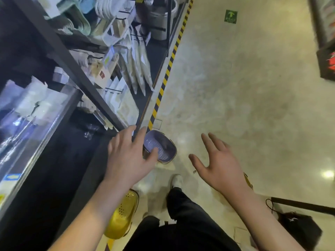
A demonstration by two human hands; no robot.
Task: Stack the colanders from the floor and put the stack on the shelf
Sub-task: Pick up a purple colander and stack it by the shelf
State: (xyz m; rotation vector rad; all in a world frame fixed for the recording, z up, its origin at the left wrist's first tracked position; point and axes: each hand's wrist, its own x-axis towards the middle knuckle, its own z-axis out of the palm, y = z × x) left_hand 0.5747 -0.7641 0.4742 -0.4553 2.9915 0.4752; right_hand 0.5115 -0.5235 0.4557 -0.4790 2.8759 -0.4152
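Two colanders showed on the pale polished floor (pixel 235 87) as I watched from the head camera. One, a lavender perforated plastic colander (pixel 161 146), sat upright on the floor close to the yellow-and-black striped tape (pixel 167 68) that ran along the foot of the dark metal shelf (pixel 59 51). The other, a yellow perforated plastic colander (pixel 121 217), lay nearer the bottom edge of the view, partly hidden under the left forearm, beside the person's black trouser leg (pixel 184 211) and a white shoe (pixel 176 180).

My left hand (pixel 127 156) hung above the lavender colander with fingers spread and relaxed, holding nothing; its thumb overlapped the colander's near rim in the view, but I could not tell whether it touched. My right hand (pixel 216 163) was loose too, palm turned inward and fingers fanned, to the right of the lavender colander and clearly apart from it. The lavender colander thus lay between the two hands, much closer to the left one. The yellow colander sat behind both hands, nearer the person's body.

White packaged goods (pixel 126 73) crowded the shelf's lower tiers, a green arrow sticker (pixel 230 16) marked the floor far ahead, and a black bag (pixel 299 229) rested at the lower right.
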